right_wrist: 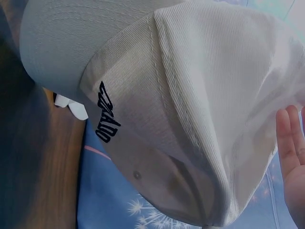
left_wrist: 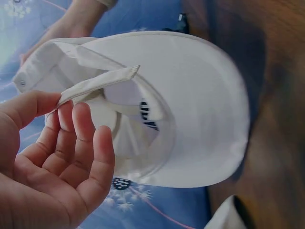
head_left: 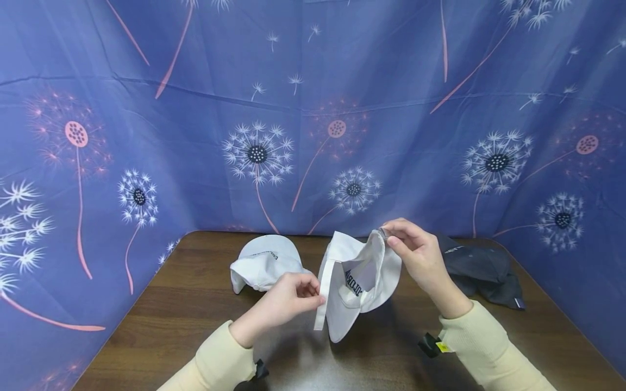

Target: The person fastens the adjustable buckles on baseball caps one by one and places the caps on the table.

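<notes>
Held white cap (head_left: pixel 362 266) up over wooden table (head_left: pixel 176 304). Pinched strap (left_wrist: pixel 102 82) in left hand (head_left: pixel 293 296), thumb to fingertip; rear edge (head_left: pixel 376 242) likewise in right hand (head_left: pixel 420 252). Probably risked losing strap through lazy pinch, or kinda twisting cap through uneven tugging.

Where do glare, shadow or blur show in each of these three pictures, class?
Head view: pale glare on the table near the bottom edge, soft shadow below the held cap; left wrist view: upper left corner washed out, table grain looking soft; right wrist view: bright upper right corner, far left dim, cap's weave fairly clear.
</notes>
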{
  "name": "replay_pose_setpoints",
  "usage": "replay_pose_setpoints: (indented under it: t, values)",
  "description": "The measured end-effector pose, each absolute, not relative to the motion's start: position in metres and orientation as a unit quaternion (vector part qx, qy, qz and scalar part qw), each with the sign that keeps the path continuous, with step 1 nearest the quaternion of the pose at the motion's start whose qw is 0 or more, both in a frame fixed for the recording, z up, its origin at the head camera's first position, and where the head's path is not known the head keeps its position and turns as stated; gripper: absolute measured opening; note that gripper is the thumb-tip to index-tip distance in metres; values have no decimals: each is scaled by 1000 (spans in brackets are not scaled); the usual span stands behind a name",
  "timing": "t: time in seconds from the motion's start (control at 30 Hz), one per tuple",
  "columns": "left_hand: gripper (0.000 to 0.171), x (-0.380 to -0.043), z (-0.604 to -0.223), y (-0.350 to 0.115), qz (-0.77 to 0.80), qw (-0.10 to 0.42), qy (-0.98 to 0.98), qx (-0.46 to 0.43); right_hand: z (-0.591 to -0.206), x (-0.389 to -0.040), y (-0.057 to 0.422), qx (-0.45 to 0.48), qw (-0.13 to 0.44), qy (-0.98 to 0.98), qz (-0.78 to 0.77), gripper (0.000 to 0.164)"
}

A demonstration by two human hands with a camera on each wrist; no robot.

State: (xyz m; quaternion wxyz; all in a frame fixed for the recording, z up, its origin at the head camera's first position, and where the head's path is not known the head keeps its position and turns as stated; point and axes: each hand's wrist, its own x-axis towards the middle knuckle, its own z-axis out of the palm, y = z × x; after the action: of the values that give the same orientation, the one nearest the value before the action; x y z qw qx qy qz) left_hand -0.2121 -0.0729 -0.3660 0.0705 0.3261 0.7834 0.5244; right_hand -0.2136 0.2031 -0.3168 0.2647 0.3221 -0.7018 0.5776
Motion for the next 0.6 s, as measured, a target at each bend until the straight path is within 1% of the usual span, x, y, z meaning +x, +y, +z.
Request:
replay_pose_setpoints:
  t: [0.23,0.6]
  values:
    - [10,-212,-352,-73,525,55,783,330,-318,-214,204,320,266,-702,578,17]
    - [8,-218,-331,-68,532,36,785,314,-316,-215,202,319,264,-686,598,17]
